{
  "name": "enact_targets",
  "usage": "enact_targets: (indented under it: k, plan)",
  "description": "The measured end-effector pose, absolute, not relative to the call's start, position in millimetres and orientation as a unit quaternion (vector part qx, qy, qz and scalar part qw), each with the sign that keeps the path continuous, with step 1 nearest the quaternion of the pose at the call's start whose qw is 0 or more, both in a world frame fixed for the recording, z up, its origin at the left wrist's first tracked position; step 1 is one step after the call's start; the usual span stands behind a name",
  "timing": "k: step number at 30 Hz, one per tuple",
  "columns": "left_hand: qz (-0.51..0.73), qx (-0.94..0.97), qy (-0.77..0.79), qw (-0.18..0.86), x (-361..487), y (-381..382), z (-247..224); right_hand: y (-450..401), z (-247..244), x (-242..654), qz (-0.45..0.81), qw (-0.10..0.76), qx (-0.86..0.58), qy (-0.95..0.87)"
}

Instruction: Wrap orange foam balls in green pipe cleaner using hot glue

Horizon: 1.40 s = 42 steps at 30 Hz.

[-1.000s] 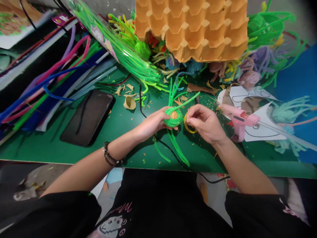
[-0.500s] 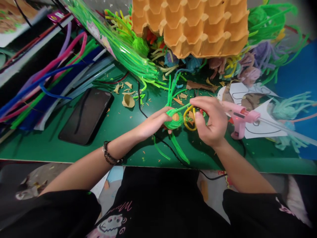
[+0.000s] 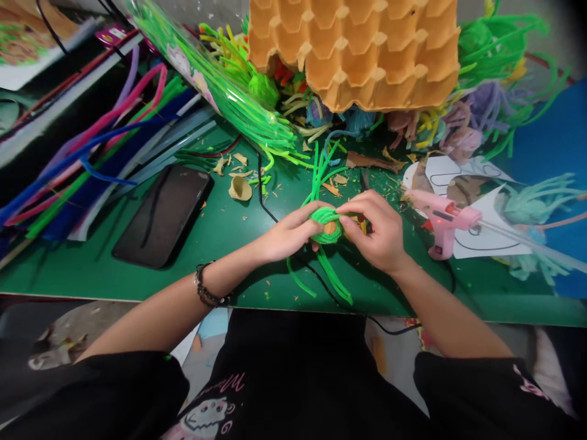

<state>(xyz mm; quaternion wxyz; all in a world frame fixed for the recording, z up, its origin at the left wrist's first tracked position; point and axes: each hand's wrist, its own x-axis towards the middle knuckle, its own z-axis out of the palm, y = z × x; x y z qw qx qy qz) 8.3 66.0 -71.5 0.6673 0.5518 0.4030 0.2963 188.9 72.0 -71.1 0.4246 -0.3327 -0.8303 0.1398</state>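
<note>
My left hand (image 3: pixel 296 231) is closed on a round piece wound with green pipe cleaners (image 3: pixel 324 217), its tan cardboard middle facing up. Loose green stems (image 3: pixel 316 174) stick out from it at the far side, and more hang toward me. My right hand (image 3: pixel 376 229) pinches a green pipe cleaner strand at the right edge of the piece, the fingertips almost touching it. Scissors lie behind the right fingers; their dark blades (image 3: pixel 364 178) show past the knuckles, and the yellow handle is mostly hidden.
A pink glue gun (image 3: pixel 443 220) lies right of my right hand on white paper. A phone (image 3: pixel 162 217) rests at left near bundled pipe cleaners (image 3: pixel 92 153). An egg tray (image 3: pixel 362 55) sits over colourful bundles at the back. A black cord (image 3: pixel 260 183) crosses the green table (image 3: pixel 257 269).
My right hand has moved left, in against the green-wound piece, and now covers most of the yellow scissor handle. The left hand keeps its hold, with the piece slightly turned.
</note>
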Motion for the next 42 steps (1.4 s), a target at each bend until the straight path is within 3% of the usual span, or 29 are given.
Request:
enact_targets:
  k: [8, 14, 19, 26, 36, 42]
  plan:
    - [0.322, 0.599, 0.404, 0.612, 6.9, 65.3, -70.8, 69.1, -70.0, 188.9, 0.160, 0.412, -0.335, -0.832]
    - [0.306, 0.544, 0.378, 0.684, 6.9, 64.4, -72.1, 68.6, -70.1, 188.6, 0.166, 0.413, -0.326, -0.834]
    - [0.308, 0.553, 0.378, 0.675, 8.9, 65.2, -70.9, 69.0, -69.5, 188.4, 0.159, 0.414, -0.320, -0.837]
    - [0.332, 0.627, 0.387, 0.589, 7.5, 68.0, -74.3, 68.2, -68.7, 187.3, 0.140, 0.413, -0.315, -0.843]
    - [0.318, 0.519, 0.356, 0.709, 7.6, 66.6, -74.0, 68.8, -67.1, 188.5, 0.118, 0.429, -0.324, -0.835]
    - [0.286, 0.578, 0.371, 0.669, 5.4, 67.3, -78.6, 68.3, -67.5, 188.8, 0.148, 0.431, -0.336, -0.824]
